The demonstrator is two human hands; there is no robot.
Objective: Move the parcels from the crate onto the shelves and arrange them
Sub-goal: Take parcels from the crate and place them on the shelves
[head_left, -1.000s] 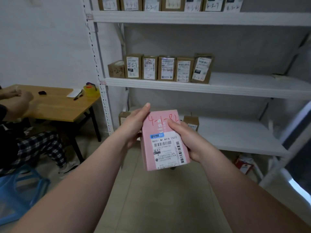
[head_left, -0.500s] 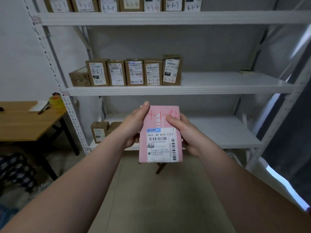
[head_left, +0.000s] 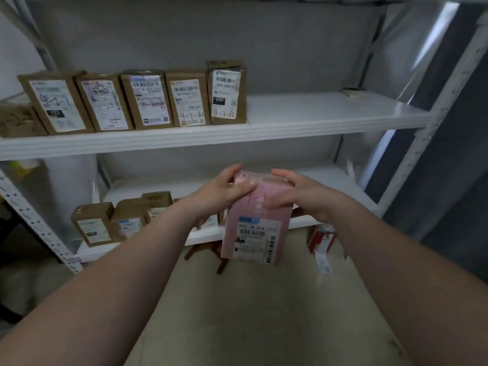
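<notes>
Just in front of the lower shelf, I have the pink parcel up in the air, off every surface, its printed label facing me and its bottom edge hanging free over the floor. Both hands hold it by the top end only: the left hand has its fingers curled over the upper left corner with the thumb pressed on the face, and the right hand wraps the upper right corner. From my seat that is the weak spot, I judge: with nothing under the parcel, one loosened finger would let it slide down and drop. The red writing between my hands reads 4-1 as far as I can make out, the rest being covered, while the brown parcels on the middle shelf carry 4-2 marks, so I take the lower shelf as its place; a lift to the wrong level would spoil the arrangement. Going in, the dangling bottom edge could catch the shelf's front lip, and a drift leftward could topple the brown boxes standing at that end. A red-and-white packet lies on the floor beneath, where a fallen parcel might land.
</notes>
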